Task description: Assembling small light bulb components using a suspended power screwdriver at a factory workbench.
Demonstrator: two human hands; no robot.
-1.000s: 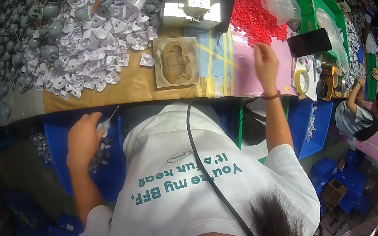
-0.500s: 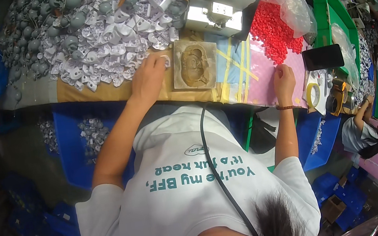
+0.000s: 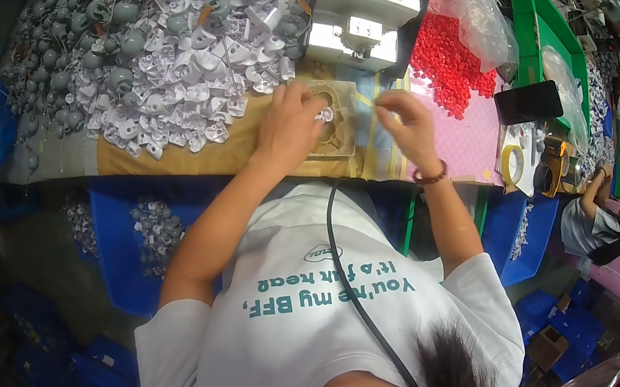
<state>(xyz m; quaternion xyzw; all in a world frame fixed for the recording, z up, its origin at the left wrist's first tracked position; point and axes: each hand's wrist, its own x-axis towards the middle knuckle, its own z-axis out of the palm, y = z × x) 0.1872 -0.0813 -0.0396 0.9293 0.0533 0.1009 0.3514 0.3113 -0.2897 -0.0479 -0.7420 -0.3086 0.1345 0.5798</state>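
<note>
here left hand (image 3: 290, 124) pinches white part (image 3: 324, 114).

The heap of white parts (image 3: 175, 93) looked like smooth, slightly glossy plastic; the red pieces (image 3: 447, 65) were matt plastic beside a clear, shiny plastic bag (image 3: 479, 12). The jig block (image 3: 335, 121) seemed dull wood.

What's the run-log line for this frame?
left hand: fingers pressing small white part onto tan jig | right hand: raised beside jig, fingers pinched | white parts pile behind
</note>
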